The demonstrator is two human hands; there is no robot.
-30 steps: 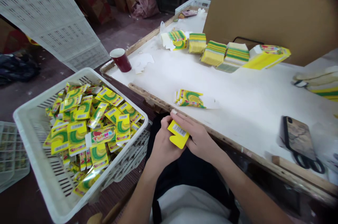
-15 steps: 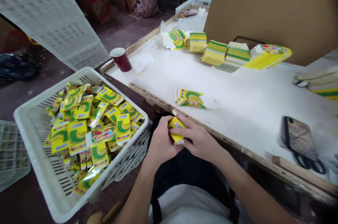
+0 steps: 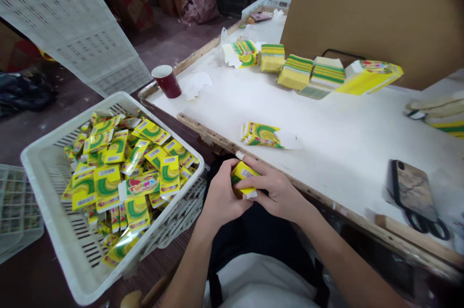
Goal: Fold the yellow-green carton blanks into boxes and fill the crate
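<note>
Over the head view I have both hands together at the near edge of the table (image 3: 326,148). My left hand (image 3: 222,198) is wrapped around a small yellow box (image 3: 243,170), and my right hand (image 3: 277,189) grips it too, fingers across its barcode side. Just inside that edge, I see a bunch of printed cartons (image 3: 264,135) lying flat. A maroon mug (image 3: 168,83) stands near the table's left corner; beside that corner, a white crate (image 3: 74,250) holds many yellow boxes (image 3: 108,183).

Both hands (image 3: 222,197) (image 3: 279,193) together above the lap (image 3: 264,233), fingers (image 3: 250,182) curled inward, bare forearms (image 3: 194,257) slanted toward each other.
</note>
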